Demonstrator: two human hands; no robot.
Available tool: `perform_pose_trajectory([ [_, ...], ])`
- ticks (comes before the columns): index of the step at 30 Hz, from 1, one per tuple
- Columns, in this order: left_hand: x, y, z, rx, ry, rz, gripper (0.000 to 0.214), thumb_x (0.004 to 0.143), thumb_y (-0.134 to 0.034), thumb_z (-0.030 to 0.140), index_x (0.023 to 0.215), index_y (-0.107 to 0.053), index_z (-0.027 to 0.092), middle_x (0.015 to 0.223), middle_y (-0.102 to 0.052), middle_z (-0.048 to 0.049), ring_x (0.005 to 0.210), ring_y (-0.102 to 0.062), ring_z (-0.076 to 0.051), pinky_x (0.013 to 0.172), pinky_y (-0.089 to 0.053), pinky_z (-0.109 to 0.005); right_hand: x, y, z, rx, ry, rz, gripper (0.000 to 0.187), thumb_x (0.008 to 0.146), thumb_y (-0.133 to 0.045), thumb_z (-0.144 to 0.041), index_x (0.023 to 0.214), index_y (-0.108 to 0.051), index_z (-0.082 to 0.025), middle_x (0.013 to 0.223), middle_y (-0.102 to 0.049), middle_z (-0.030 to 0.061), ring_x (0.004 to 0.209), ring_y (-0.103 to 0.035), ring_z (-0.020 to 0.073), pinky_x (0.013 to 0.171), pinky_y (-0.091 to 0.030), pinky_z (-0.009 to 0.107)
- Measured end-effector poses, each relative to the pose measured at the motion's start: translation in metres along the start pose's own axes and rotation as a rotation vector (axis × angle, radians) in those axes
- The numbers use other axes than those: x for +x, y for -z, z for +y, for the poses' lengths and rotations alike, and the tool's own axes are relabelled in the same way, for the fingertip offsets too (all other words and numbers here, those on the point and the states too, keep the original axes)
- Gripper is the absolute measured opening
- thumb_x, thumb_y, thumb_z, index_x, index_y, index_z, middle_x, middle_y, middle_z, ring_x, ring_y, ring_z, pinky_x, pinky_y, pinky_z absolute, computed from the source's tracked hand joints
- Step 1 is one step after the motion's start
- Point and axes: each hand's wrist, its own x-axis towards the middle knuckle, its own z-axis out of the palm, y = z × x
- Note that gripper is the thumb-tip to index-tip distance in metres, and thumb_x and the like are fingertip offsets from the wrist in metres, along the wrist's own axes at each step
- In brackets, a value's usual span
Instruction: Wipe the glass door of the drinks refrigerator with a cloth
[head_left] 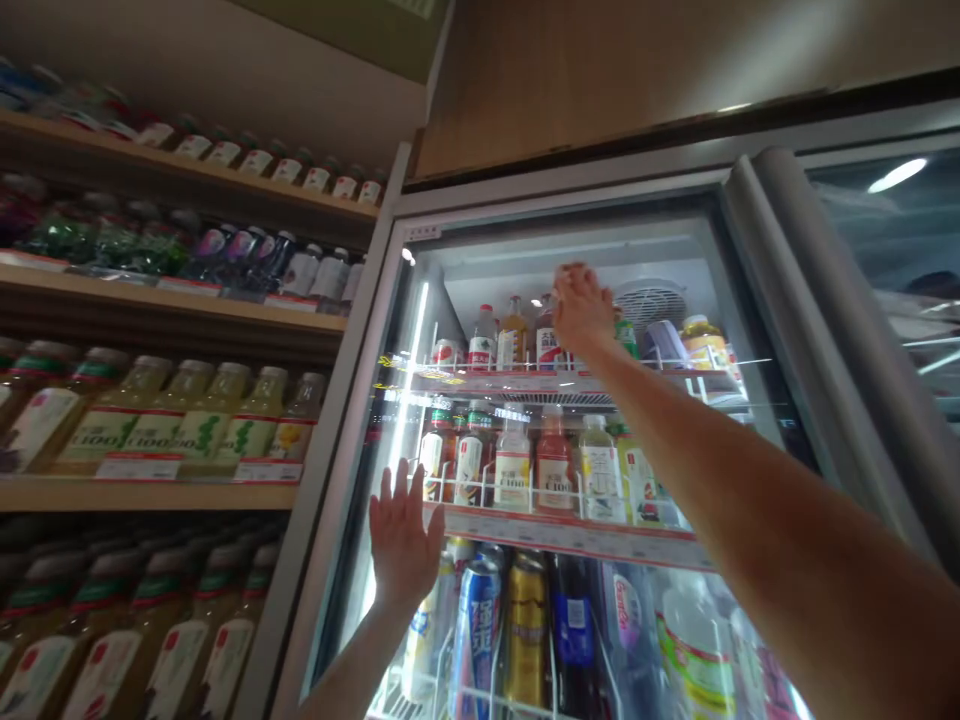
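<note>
My left hand (405,545) is raised with its fingers spread, palm toward the glass door (480,225) of a lit drinks cooler. It holds nothing and is nearest the door's left side, in front of the middle shelf's bottles. Higher up, my right hand (583,305) reaches toward the same glass with fingers stretched out, slightly blurred, and nothing held. Behind it stand a dark bottle with a red and white label (548,345) and an amber bottle (513,338). Whether either hand touches the glass I cannot tell.
Wooden shelves (247,494) on the left carry rows of bottled juice. Inside the cooler, a red-capped juice bottle (555,465) and a gold can (527,630) stand among several drinks. A long metal door handle (832,330) runs down the cooler's right side.
</note>
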Motion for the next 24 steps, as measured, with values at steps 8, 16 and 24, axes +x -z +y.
perform_pose_trajectory([
  [8,-0.009,0.012,-0.025,-0.173,0.005,-0.090,0.049,0.095,-0.035,0.037,0.141,-0.036,0.022,0.149,-0.037,-0.0119,0.141,-0.027,-0.025,0.113,-0.028,-0.049,-0.087,-0.053,-0.112,0.080,0.774,-0.299,0.057,0.087,-0.040,-0.013,0.142,-0.037,-0.028,0.152,-0.034,-0.0039,0.142,-0.025,0.0176,0.116,-0.026,0.045],
  [16,0.016,0.034,-0.044,-0.236,0.100,-0.001,0.047,0.095,-0.033,0.039,0.136,-0.040,0.018,0.148,-0.035,-0.0151,0.140,-0.028,-0.023,0.114,-0.028,-0.044,-0.152,-0.032,-0.070,0.087,0.504,-0.229,0.062,0.086,-0.041,-0.012,0.145,-0.033,-0.028,0.152,-0.034,-0.0015,0.143,-0.024,0.0208,0.115,-0.027,0.048],
  [24,-0.004,0.021,-0.018,-0.242,-0.143,-0.118,0.048,0.094,-0.037,0.037,0.137,-0.041,0.018,0.151,-0.033,-0.0132,0.144,-0.019,-0.025,0.117,-0.014,-0.047,-0.204,0.015,0.014,-0.133,0.201,-0.189,0.054,0.087,-0.043,-0.021,0.137,-0.042,-0.040,0.147,-0.042,-0.0072,0.140,-0.031,0.0162,0.116,-0.025,0.045],
])
